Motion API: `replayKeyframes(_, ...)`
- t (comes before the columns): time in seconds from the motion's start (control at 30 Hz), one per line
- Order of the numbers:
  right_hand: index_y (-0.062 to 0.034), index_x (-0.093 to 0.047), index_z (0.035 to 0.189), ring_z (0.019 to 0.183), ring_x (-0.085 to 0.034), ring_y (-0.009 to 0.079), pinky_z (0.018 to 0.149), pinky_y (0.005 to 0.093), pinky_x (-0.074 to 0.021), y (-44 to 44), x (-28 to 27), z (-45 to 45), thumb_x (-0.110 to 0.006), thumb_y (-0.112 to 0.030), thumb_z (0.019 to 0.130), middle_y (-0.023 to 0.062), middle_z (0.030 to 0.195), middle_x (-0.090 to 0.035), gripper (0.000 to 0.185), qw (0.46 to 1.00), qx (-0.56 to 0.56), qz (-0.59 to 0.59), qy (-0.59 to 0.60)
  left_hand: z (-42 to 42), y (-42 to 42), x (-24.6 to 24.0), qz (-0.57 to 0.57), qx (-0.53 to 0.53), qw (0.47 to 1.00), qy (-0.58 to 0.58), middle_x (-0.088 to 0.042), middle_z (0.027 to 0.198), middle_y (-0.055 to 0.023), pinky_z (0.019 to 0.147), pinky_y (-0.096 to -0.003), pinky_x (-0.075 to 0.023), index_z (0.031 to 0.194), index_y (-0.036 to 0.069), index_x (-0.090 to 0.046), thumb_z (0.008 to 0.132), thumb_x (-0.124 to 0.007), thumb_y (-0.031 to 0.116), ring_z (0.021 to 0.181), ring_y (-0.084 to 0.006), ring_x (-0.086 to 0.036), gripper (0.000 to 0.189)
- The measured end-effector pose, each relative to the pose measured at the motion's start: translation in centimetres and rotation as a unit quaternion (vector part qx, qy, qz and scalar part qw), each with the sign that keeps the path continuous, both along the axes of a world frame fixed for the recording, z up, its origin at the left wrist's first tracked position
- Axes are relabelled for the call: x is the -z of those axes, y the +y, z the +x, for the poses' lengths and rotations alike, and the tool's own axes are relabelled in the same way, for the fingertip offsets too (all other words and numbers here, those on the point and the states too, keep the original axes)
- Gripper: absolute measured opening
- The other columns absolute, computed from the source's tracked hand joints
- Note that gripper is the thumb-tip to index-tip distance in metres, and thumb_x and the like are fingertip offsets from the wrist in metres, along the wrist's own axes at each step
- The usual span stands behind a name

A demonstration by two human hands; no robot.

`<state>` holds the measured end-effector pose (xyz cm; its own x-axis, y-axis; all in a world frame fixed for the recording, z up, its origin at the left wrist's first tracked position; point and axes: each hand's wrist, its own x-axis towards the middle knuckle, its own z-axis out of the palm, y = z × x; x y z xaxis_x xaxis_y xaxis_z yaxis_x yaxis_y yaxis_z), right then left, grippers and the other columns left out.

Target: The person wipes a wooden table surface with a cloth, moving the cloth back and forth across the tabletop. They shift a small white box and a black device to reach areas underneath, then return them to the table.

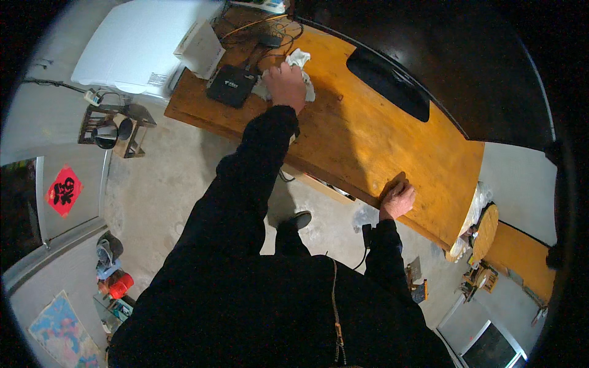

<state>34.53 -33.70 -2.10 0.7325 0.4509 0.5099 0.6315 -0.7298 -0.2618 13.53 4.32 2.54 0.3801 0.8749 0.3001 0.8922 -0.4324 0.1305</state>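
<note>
My left hand point(286, 85) is on a crumpled white cloth point(299, 58), pressing it to the wooden table point(331, 133) with the fingers bent over it. Part of the cloth is hidden beneath the palm. Just left of that hand sits a flat black set-top box point(232, 86) with a cable at its back. My right hand point(398, 201) rests on the table's front edge, fingers curled and knuckles up. Its palm faces away, so whatever is under it is hidden.
A large black television screen point(437, 55) on a dark stand base point(386, 83) fills the table's far side. A white carton point(200, 50) and tangled cables point(276, 34) are at the back left. Below the front edge, a drawer point(322, 186) is pulled out. A kettle point(106, 135) stands farther left.
</note>
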Motion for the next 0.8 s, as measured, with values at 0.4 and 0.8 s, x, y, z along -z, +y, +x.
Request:
replayKeyframes(0.4, -0.0074, -0.062, 0.101, 0.088, -0.061, 0.0426, 0.069, 0.0551, -0.047, 0.3, -0.5, -0.3, -0.058, -0.031, 0.096, 0.0195, 0.094, -0.063, 0.024, 0.999, 0.022, -0.041, -0.018, -10.4, -8.6, -1.1, -0.052, -0.028, 0.998, 0.022, -0.057, 0.11, -0.01, 0.091, -0.0524, -0.043, 0.106, 0.012, -0.066, 0.09, -0.064, 0.019, 0.106, -0.0344, -0.054, 0.018)
replayKeyframes(0.8, -0.0093, -0.067, 0.106, 0.087, -0.062, 0.0418, 0.068, 0.0544, -0.0464, -0.2, 0.4, 0.2, -0.06, -0.026, 0.095, 0.0185, 0.092, -0.064, 0.021, 0.998, 0.03, -0.048, -0.013, -21.0, -5.3, -3.0, -0.152, -0.046, 0.986, 0.044, -0.058, 0.113, -0.0156, 0.084, -0.0491, -0.0534, 0.113, 0.01, -0.068, 0.081, -0.069, 0.017, 0.103, -0.0401, -0.06, 0.032)
